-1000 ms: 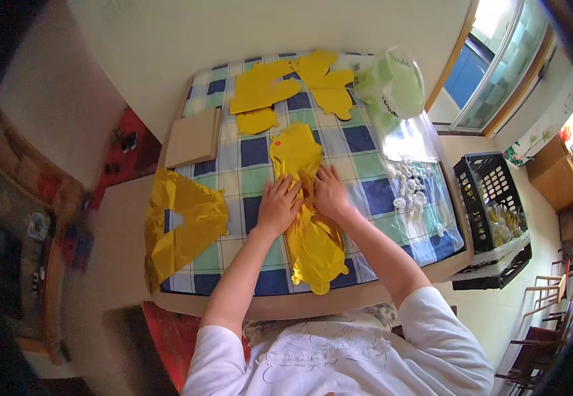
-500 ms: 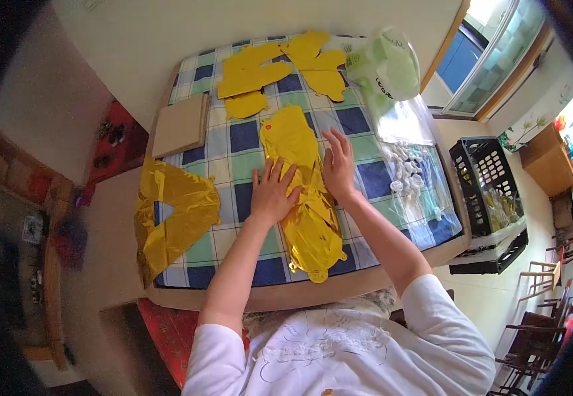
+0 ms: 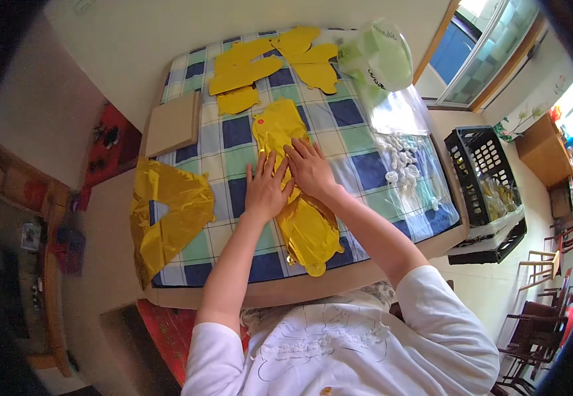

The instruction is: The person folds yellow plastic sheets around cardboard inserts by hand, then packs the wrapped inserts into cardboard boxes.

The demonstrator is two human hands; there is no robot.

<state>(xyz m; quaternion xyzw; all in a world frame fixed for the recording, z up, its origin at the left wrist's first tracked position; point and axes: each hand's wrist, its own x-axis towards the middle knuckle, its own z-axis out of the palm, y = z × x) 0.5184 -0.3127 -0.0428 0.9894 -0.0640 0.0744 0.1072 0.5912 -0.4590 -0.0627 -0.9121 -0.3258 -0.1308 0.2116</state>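
A flat, crinkled gold foil balloon (image 3: 309, 234) lies lengthwise on the checked cloth in front of me, with a small red dot near its far end. My left hand (image 3: 266, 190) rests flat across its left edge, fingers spread. Beside it, my right hand (image 3: 311, 173) lies on the middle of the foil with fingers stretched forward. The two hands are close together, and neither grips anything. To the left, another gold foil piece (image 3: 190, 201) with an opening in it hangs partly over the table edge. Several flat gold foil pieces (image 3: 243, 78) lie at the far side.
A brown board (image 3: 173, 124) lies on the left of the checked cloth (image 3: 233, 254). At the far right are a green-white plastic bag (image 3: 373, 56) and clear plastic (image 3: 402, 119). White coiled items (image 3: 397, 158) lie nearer. Black crates (image 3: 474, 175) stand beyond the right edge.
My right hand has moved left from beside the balloon onto its middle. My left hand remains on its left side. The whole view has shifted slightly.
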